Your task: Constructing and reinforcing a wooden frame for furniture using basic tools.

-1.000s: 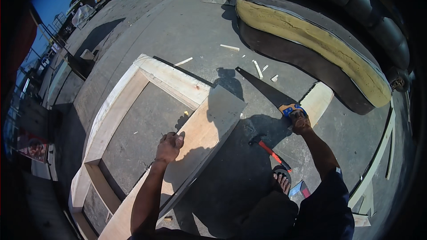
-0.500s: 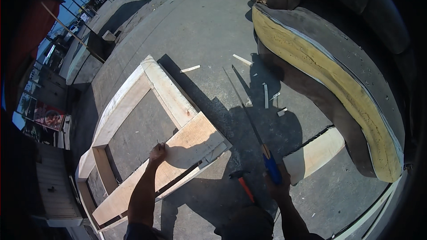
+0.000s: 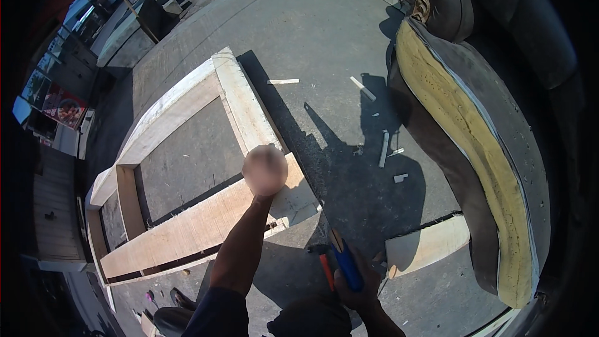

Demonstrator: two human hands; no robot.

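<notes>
A pale wooden frame (image 3: pixel 165 109) lies tilted on the concrete at left and centre, with a broad board (image 3: pixel 187 234) along its near side. Over that board's right end is my left hand (image 3: pixel 265 170); a blur covers its fingers, so their position is hidden. My right hand (image 3: pixel 363 290) is closed round the blue handle of a handsaw (image 3: pixel 347 265). The saw's blade points up and left toward the frame's right corner, and its far part is hard to make out. A hammer (image 3: pixel 326 271) with an orange-red handle lies beside the saw handle.
A curved wooden panel (image 3: pixel 430 246) lies to the right. Beyond it stands a dark upholstered piece with exposed yellow foam (image 3: pixel 462 118). Several wood offcuts (image 3: pixel 384 148) are scattered on the concrete. A dark shoe (image 3: pixel 182 299) shows at lower left.
My left hand has moved right along the board to the frame's corner. The handsaw in my right hand has shifted left, its blade now near that corner. The view has shifted too.
</notes>
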